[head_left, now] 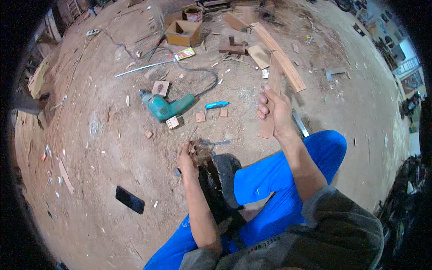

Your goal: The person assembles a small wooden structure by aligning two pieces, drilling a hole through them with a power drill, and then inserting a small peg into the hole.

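My right hand [280, 110] is raised over my bent knee, its fingers wrapped round a thin flat wooden strip [266, 129]. The strip's lower end sticks out below the fist, and its upper part runs up toward a longer curved plank [288, 69]. Low in front of me, my left hand [186, 161] is closed beside a dark, rough block [209, 175]. Small brownish pieces show at its fingertips, too unclear to name. Just beyond lie a green power drill [168, 106], a blue marker [217, 105] and small wooden squares [200, 117], one with drilled holes [172, 122].
A black phone [130, 200] lies to the left on the dirt floor. Farther off are a metal rod [144, 69], the drill's cord [193, 69], a wooden box [183, 35], a hand plane [232, 47] and a metal square [335, 72]. Wood scraps are scattered about.
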The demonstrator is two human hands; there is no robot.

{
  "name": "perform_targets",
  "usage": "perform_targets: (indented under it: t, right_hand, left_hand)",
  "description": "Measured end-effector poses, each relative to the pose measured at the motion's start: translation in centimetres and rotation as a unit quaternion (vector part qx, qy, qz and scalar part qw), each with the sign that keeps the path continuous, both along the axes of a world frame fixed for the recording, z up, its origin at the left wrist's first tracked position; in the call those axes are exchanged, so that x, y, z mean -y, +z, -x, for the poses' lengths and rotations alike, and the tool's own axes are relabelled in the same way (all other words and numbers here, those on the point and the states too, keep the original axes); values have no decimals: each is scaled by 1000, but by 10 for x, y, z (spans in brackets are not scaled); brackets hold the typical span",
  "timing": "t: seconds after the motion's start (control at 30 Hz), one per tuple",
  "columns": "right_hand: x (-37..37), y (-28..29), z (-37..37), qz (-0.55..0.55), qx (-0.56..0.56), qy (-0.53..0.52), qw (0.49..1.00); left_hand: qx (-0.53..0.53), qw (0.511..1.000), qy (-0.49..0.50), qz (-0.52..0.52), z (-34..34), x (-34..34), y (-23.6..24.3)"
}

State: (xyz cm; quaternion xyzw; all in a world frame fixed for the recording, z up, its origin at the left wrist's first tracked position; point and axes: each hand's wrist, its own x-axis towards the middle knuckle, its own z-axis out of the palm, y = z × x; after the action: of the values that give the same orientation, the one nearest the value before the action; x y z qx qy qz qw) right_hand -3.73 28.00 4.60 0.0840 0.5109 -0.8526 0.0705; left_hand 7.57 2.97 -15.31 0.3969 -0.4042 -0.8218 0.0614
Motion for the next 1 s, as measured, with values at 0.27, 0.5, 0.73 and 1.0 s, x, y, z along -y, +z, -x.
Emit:
perform_targets:
  t: [0.27,0.5,0.73,1.0]
  right_hand:
    - [-22,-15,12,-103,-20,134,985]
    - [-29,-21,9,-36,23,71,997]
    - [1,-21,17,149,-12,-40,988]
    - [-34,-10,29,199,-21,135,970]
  left_hand:
    - [6,1000,2,0,1,-7,1]
    - [9,1000,-20,12,3,-7,20]
    - [1,1000,-2,16,6,-11,28]
    - [-12,1000,-5,21,5,-14,22]
